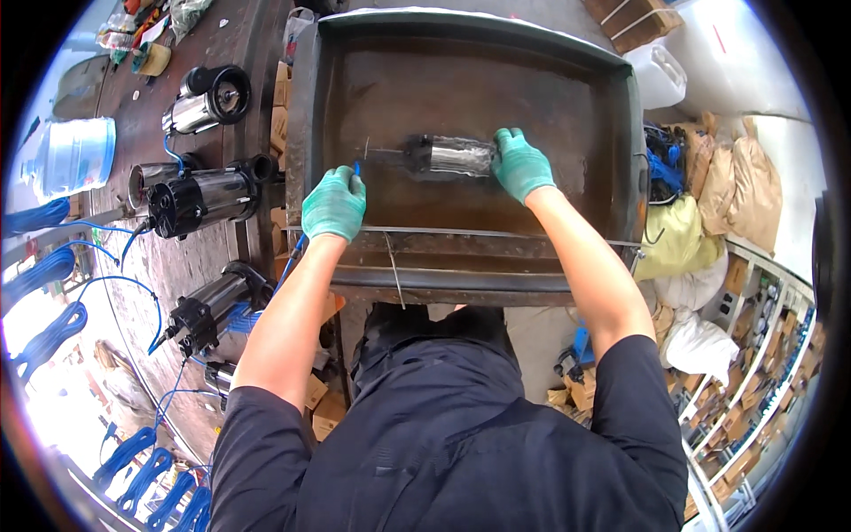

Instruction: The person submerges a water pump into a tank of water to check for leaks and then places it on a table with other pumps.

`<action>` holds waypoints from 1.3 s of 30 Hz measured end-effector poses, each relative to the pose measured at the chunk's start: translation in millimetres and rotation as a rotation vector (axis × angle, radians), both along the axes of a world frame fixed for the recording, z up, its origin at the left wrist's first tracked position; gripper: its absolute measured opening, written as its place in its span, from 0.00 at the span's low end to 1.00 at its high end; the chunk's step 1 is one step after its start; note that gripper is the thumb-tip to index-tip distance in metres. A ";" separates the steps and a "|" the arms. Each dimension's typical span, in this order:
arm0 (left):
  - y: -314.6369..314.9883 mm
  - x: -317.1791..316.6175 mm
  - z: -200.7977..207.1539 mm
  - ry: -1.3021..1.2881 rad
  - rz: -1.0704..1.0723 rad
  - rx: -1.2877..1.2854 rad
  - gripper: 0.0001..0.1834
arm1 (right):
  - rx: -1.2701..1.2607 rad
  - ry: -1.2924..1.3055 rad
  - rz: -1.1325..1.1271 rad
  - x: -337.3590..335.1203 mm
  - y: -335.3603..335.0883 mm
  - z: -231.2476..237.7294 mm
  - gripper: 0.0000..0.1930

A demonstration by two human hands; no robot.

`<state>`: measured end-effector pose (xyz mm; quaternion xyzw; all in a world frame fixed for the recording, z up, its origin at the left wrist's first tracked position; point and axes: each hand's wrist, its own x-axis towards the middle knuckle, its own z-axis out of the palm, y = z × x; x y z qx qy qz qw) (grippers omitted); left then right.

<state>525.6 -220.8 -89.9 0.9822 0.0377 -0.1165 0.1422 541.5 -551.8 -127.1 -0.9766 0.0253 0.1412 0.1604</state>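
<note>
A dark metal tank [640,133] holds brownish water in front of me. In the water lies a shiny, cylindrical submersible pump [456,156] with a black end to the left. My right hand [521,165], in a green glove, is closed on the pump's right end. Over the tank's left side, my left hand [334,204], gloved alike, is closed around a blue cable [356,168]. The cable shows again below that hand, running down outside the tank. The palm sides of both hands are hidden.
On the workbench [257,80] at left stand several similar pumps [208,197] with blue cables. A water jug [80,155] and coiled blue cables [53,341] lie farther left. Sacks [678,239], a white jerrycan [658,75] and a white rack [753,328] stand right of the tank.
</note>
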 end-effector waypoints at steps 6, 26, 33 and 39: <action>-0.5 -2.0 0.4 -0.032 0.008 0.019 0.12 | 0.159 -0.279 -0.094 -48.8 -66.4 37.7 0.14; -166.2 60.5 -37.9 0.219 -0.197 -0.430 0.15 | 0.038 -0.464 -0.353 -116.8 -176.4 14.4 0.13; -259.3 72.6 -45.1 0.743 0.128 -0.557 0.19 | -0.004 -0.419 -0.424 -115.7 -176.1 15.3 0.14; -251.7 68.5 -66.3 0.825 0.250 -0.650 0.17 | 0.084 -0.297 -0.451 -116.6 -178.7 25.8 0.14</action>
